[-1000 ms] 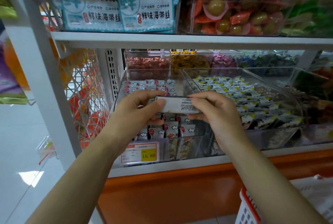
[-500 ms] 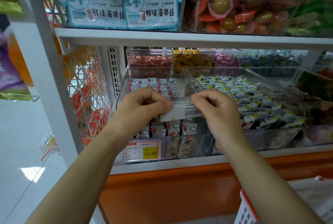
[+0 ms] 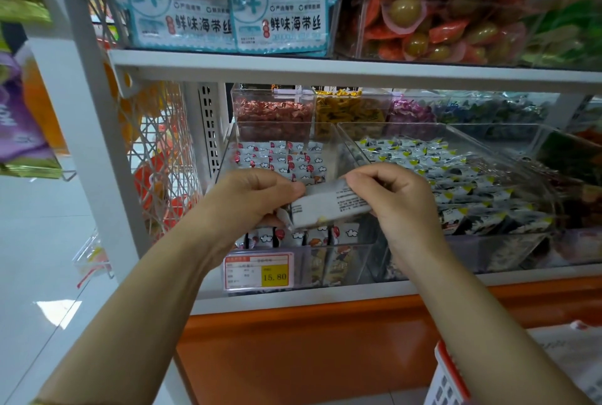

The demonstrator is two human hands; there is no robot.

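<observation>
Hands pinch the white snack packet [image 3: 325, 205] by its ends, left hand [image 3: 250, 199] at nine o'clock, right hand [image 3: 395, 201] at three; I'd lower it level into the clear bin [image 3: 361, 254].

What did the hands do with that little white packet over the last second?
The white snack packet tipped from level to slanted, its left end dropping, printed side facing the camera. The left hand and right hand kept pinching its ends. The clear bin and price tag stayed put.
</observation>
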